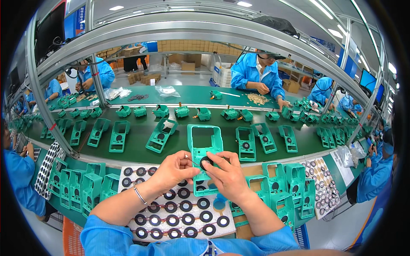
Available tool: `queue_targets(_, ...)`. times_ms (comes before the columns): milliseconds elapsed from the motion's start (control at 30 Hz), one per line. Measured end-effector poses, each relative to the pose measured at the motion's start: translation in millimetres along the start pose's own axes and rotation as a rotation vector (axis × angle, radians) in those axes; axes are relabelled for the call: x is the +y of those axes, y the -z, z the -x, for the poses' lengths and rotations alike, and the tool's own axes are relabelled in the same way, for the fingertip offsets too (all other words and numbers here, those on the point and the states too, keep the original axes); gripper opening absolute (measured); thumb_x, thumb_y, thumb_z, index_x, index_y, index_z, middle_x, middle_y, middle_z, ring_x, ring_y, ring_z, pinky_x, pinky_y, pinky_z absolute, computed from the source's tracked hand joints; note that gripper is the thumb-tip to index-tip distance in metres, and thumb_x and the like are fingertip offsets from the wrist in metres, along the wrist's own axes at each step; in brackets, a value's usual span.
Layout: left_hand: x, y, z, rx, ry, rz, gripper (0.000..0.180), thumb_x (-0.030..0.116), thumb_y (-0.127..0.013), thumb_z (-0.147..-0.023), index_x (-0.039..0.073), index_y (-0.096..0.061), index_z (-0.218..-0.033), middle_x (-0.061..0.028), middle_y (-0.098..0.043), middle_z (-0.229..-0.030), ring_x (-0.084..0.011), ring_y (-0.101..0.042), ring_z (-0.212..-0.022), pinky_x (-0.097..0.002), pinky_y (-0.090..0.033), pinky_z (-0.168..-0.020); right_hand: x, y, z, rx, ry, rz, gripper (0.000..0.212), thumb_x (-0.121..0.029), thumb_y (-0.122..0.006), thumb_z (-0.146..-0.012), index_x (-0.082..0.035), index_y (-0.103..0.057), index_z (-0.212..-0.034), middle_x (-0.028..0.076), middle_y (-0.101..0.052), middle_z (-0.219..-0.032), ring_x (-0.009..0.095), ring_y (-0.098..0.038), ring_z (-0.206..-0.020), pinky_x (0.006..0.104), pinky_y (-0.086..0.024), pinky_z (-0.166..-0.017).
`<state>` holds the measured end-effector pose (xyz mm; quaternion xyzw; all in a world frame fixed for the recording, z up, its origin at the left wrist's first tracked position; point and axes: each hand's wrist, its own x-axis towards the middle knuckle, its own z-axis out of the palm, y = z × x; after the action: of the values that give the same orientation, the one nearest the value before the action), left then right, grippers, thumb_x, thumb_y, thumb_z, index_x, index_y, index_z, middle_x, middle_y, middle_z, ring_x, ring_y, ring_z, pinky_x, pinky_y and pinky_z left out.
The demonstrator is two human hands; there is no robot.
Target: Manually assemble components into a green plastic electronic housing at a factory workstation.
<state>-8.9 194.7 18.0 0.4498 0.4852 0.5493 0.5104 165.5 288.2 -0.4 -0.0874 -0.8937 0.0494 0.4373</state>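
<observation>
Conveyor belt, dark green, ran across the upper half, carrying rows of teal plastic housings from nine o'clock round to three o'clock. Beyond it, at one o'clock, a person in a blue coat worked at the far bench. Nearer, at six o'clock, a white sheet lay on the near bench, covered with rows of black ring-shaped pads. Stacked teal housings stood at eight o'clock and at four o'clock.

At centre, one teal housing with a rectangular window was held upright above the sheet. Left hand gripped its left edge with curled fingers, a bracelet on the wrist. Right hand pinched a black ring against the housing's round opening, thumb and forefinger closed on it.
</observation>
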Motion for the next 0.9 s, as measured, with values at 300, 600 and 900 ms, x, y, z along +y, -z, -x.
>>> queue_targets(300, 3.5, -10.4, 0.2, 0.0, -0.109, -0.074, 0.033, 0.005, -0.064, -0.08, -0.003, -0.044, -0.105, -0.0062, -0.054, -0.089, -0.0098, -0.053, -0.076, -0.023, -0.051, -0.058, -2.8, 12.2, 0.6, 0.341, -0.431, -0.216, 0.039, -0.007, -0.067, -0.075, 0.002, -0.05, -0.109, 0.014, -0.05, -0.115, 0.024, -0.05, -0.1, 0.0335, -0.043, -0.082)
queue_targets(600, -3.7, 0.9, -13.2, 0.006, -0.137, -0.05, 0.036, 0.005, -0.064, -0.08, -0.004, -0.044, -0.108, -0.0077, -0.054, -0.09, -0.0119, -0.056, -0.078, -0.0246, -0.053, -0.059, 23.1, -8.6, -24.2, -0.113, -0.889, -1.128, 0.029, -0.018, -0.065, -0.082, 0.001, -0.057, -0.102, 0.006, -0.062, -0.092, 0.012, -0.057, -0.085, 0.0285, -0.046, -0.077)
queue_targets(900, -5.9, 34.0, -27.1, 0.07, -0.096, -0.588, 0.019, 0.013, -0.063, -0.081, 0.001, -0.059, -0.096, -0.0049, -0.059, -0.088, -0.0114, -0.056, -0.075, -0.0268, -0.048, -0.061, 166.0, -86.2, -22.6, -0.059, -1.241, -0.712, 0.032, -0.025, -0.062, -0.082, 0.004, -0.056, -0.095, 0.011, -0.061, -0.09, 0.019, -0.057, -0.075, 0.0316, -0.046, -0.06)
